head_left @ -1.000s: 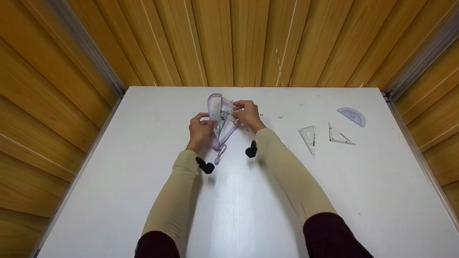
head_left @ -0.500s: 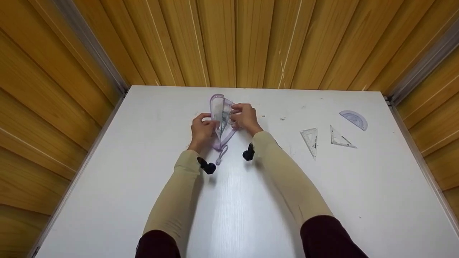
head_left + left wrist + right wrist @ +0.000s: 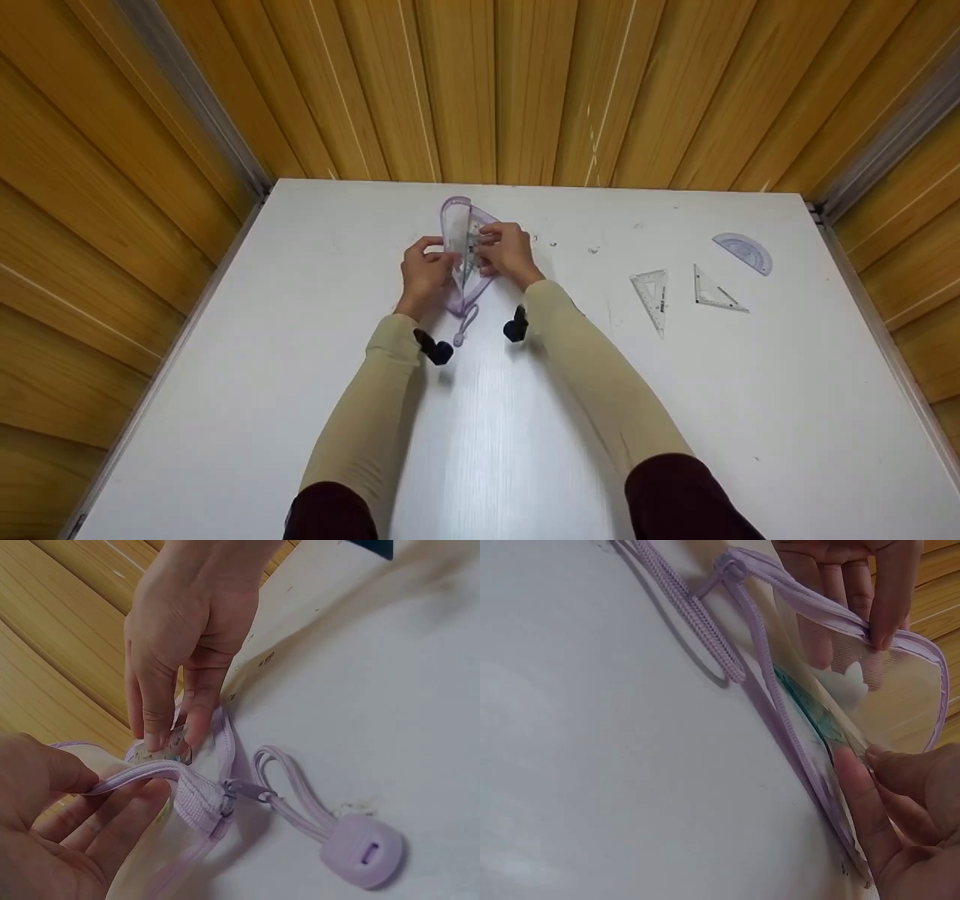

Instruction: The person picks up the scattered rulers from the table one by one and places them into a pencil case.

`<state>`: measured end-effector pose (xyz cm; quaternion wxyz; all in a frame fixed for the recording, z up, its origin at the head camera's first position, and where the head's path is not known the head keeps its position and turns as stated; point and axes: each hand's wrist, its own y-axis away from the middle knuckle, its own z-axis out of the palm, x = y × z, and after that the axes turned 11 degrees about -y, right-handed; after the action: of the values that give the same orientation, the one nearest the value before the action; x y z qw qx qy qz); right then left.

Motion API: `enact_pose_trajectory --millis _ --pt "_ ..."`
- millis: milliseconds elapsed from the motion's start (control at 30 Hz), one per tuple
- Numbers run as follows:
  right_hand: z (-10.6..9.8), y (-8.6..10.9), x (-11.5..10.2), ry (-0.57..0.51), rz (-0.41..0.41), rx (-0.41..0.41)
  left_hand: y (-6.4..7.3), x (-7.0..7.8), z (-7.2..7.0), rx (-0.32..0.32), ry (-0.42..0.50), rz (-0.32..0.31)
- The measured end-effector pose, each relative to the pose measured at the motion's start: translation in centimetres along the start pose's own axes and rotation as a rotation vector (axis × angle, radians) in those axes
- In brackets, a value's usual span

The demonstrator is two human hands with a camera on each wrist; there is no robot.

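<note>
One lilac mesh zip pouch (image 3: 456,217) lies on the bench (image 3: 255,360), its edge pinched by the left hand (image 3: 425,275), apparently to keep the mouth gaping for the right hand (image 3: 510,253), which pinches a clear plastic piece (image 3: 177,744) there.

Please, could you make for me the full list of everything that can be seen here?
Mesh pouch: 1, lilac edges, between the hands, unzipped
Zip cord with toggle: 1, lilac, at the pouch's near end
Clear pieces: count unclear, partly greenish, in the pouch opening
Set squares: 2, clear, table's right side
Protractor: 1, pale bluish, beyond the set squares
Specks: several, dark, on the table
Table: 1, white, underneath
Wall panels: count unclear, yellow-brown, behind and both sides
Corner strips: 2, grey, left and right
Wrist devices: 2, black, one per wrist
Sleeves: 2, beige and dark maroon, on the arms
Left hand: 1, pinching the pouch edge
Right hand: 1, pinching clear pieces
</note>
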<state>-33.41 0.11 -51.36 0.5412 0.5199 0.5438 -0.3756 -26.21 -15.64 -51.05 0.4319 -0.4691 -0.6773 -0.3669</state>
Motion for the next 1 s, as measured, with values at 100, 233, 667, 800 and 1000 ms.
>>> enact_pose_trajectory --millis 100,233,667,800,1000 --pt "0.07 0.05 0.20 0.000 0.006 -0.005 0.06 -0.02 0.03 -0.004 0.009 0.004" --pt "0.12 0.14 0.33 0.014 -0.011 -0.004 0.15 0.04 0.01 -0.006 0.017 -0.002" --pt "0.11 0.29 -0.05 0.034 -0.008 -0.006 0.24 0.25 0.06 0.003 -0.010 -0.021" --pt "0.14 0.24 -0.11 0.033 -0.013 -0.002 0.27 0.25 0.06 0.004 -0.001 -0.022" --pt "0.15 0.31 -0.01 0.032 -0.057 0.015 0.20 0.06 -0.02 0.025 -0.005 0.011"
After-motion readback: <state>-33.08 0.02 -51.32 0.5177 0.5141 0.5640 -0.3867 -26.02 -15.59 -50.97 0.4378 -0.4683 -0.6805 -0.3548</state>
